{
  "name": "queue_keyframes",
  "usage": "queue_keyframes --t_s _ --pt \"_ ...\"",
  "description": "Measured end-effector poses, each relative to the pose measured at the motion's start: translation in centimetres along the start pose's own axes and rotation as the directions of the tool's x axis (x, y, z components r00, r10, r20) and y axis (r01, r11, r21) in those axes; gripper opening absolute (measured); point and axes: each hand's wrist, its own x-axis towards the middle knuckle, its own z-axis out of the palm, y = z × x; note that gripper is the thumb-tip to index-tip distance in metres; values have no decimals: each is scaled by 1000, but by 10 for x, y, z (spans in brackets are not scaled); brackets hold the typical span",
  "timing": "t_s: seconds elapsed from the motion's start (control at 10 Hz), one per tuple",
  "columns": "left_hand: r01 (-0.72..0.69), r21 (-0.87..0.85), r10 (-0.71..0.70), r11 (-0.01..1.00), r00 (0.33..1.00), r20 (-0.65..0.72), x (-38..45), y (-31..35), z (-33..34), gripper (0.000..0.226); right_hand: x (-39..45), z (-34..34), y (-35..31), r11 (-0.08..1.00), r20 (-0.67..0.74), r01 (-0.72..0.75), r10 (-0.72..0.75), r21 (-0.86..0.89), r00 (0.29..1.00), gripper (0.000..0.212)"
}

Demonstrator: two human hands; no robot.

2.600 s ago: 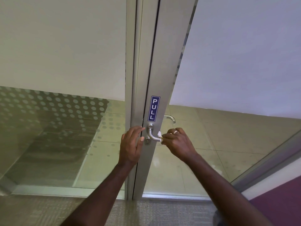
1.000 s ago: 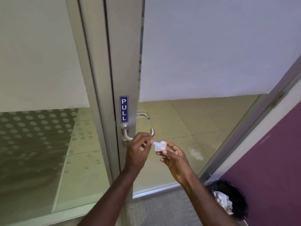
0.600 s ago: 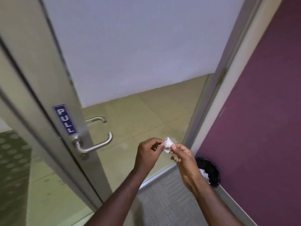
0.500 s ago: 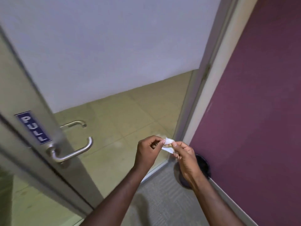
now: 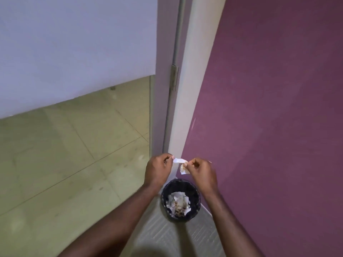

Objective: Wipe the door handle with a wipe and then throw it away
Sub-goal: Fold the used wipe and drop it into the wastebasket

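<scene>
My left hand (image 5: 157, 170) is above and just left of the bin (image 5: 181, 199), thumb and forefinger pinched on the white end of the wipe (image 5: 181, 164). The wipe spans the gap between my hands, above the bin's far rim. My right hand (image 5: 201, 172), above and just right of the bin, pinches the other end, which shows brownish soiling. The bin already holds crumpled paper. The door handle is out of view. Judgement: wiping appears done; disposal is left. I must release the wipe over the bin's opening.
</scene>
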Motion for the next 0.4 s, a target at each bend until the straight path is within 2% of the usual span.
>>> queue_keyframes --t_s 0.1,0.2,0.3,0.4 --pt "48 85 -49 995 999 13 24 -12 37 20 34 8 35 968 -3 38 -40 -247 999 18" --pt "53 150 -61 987 997 48 35 -22 63 19 57 22 65 917 86 54 -22 -395 996 25" --pt "45 188 -61 981 995 81 42 -32 79 18 68 30 85 880 156 49 29 -472 987 37" --pt "70 188 -90 980 991 100 46 -43 87 19 70 28 107 905 129 -54 119 -422 984 35"
